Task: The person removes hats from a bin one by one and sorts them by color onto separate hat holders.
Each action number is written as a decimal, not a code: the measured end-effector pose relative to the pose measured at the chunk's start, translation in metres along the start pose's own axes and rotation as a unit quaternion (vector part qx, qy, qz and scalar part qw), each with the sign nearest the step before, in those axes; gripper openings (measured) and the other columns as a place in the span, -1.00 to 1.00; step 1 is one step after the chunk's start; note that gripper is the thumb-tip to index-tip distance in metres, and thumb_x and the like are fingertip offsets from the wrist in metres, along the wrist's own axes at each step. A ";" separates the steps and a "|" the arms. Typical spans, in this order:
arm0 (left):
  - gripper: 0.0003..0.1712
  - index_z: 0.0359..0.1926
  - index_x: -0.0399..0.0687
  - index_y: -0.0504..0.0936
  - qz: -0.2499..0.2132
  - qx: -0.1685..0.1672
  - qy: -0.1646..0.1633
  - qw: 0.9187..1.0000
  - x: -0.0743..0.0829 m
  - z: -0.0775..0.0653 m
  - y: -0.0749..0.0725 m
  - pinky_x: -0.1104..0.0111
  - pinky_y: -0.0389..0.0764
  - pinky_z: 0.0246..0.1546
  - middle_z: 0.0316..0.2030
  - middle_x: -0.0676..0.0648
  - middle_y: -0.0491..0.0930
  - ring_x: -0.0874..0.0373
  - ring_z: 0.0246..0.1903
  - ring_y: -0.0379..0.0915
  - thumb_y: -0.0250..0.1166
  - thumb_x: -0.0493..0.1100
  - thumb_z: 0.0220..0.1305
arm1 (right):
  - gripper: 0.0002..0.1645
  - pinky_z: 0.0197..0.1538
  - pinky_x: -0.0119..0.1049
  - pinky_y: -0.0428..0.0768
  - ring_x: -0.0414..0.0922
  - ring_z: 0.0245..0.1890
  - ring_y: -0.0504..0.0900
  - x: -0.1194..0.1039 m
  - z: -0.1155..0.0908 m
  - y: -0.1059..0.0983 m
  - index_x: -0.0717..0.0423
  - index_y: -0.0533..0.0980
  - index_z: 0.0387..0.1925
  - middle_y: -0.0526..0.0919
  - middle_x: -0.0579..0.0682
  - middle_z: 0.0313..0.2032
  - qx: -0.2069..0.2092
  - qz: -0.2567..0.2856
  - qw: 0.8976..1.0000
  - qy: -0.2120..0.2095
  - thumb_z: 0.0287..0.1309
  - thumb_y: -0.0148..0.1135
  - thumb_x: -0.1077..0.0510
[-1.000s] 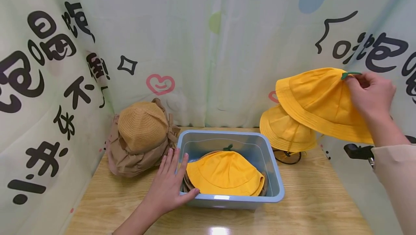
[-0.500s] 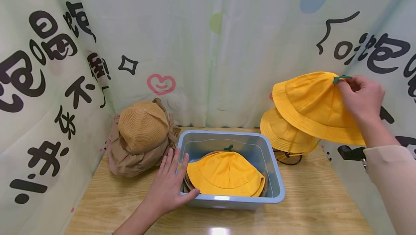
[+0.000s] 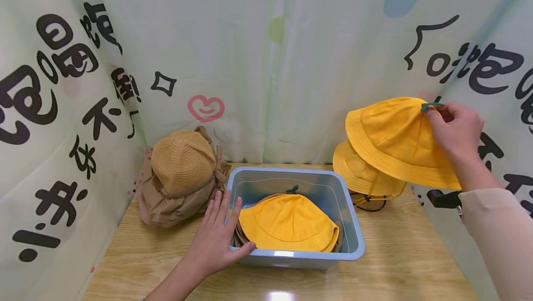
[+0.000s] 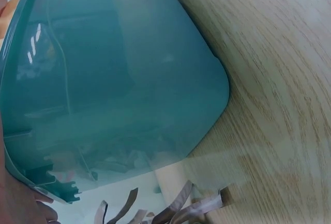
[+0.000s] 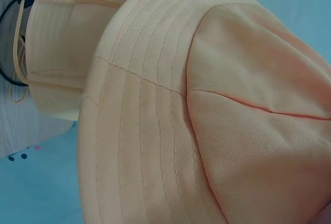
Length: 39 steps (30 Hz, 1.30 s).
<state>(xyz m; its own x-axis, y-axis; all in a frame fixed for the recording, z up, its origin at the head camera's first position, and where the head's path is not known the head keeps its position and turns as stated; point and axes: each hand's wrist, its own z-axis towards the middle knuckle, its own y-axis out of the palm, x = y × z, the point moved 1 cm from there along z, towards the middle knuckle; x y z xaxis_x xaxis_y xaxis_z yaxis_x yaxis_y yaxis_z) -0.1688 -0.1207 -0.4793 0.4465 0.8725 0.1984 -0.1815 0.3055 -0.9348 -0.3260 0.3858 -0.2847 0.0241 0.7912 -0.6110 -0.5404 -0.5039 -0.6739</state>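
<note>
The person's right hand (image 3: 460,130) is up over the desk's back right corner, thumb and fingers pinching the green sprout (image 3: 430,105) at the crown of a yellow bucket hat (image 3: 395,139). The hat hangs off to the left of that hand, tilted, its brim sloping from high on the left to low on the right.

What counts most, to my eye, is how it sits against the other yellow hat (image 3: 358,167), which rests at that back corner beside a dark loop (image 3: 376,206). The raised brim crosses in front of it; whether the two touch I can't tell. The right hand is plainly the nearer one to both.

The left hand (image 3: 212,241) is well away, fingers straight and spread over the near left corner of the blue tub (image 3: 354,227), thumb along its front rim. A third yellow hat (image 3: 291,222) lies inside, with brown brims showing under it.

The back edge looks tightest, with the curtain (image 3: 275,83) just behind. There's more room forward: bare wood on the desk (image 3: 399,245) runs from the tub's right wall to the right edge.
</note>
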 end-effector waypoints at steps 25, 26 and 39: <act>0.16 0.56 -0.09 0.07 -0.011 0.001 -0.005 1.000 -0.001 0.000 0.001 -0.07 -0.05 0.49 0.55 -0.33 -0.14 -0.26 0.54 -0.27 0.09 0.55 0.20 | -0.33 -0.14 -0.34 0.26 -0.12 -0.17 0.32 0.011 -0.010 0.026 0.31 0.59 0.05 0.53 0.06 -0.20 -0.035 -0.024 0.999 -0.008 0.37 0.02 -0.22; 0.16 0.56 -0.09 0.07 -0.009 0.000 -0.004 1.000 -0.001 0.000 0.001 -0.07 -0.05 0.49 0.55 -0.33 -0.14 -0.26 0.54 -0.27 0.07 0.56 0.21 | -0.34 -0.14 -0.33 0.27 -0.11 -0.18 0.33 0.011 -0.011 0.028 0.31 0.59 0.05 0.54 0.09 -0.19 -0.037 -0.025 0.999 -0.010 0.37 0.02 -0.21; 0.15 0.56 -0.09 0.06 -0.026 -0.009 -0.007 1.000 -0.001 0.000 0.000 -0.08 -0.06 0.49 0.55 -0.33 -0.16 -0.24 0.55 -0.33 0.14 0.52 0.20 | -0.34 -0.03 -0.14 0.30 0.16 0.05 0.38 0.014 -0.018 0.041 0.33 0.52 0.11 0.58 0.30 -0.03 -0.067 -0.020 0.998 -0.006 0.40 -0.02 -0.18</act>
<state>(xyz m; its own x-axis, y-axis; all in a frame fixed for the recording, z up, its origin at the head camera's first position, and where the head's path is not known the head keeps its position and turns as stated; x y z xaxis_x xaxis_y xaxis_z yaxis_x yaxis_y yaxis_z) -0.1695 -0.1214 -0.4791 0.4418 0.8614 0.2507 -0.1427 0.3434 -0.9283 -0.3330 0.3699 -0.3279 0.0339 0.8153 -0.5780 -0.4218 -0.5126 -0.7479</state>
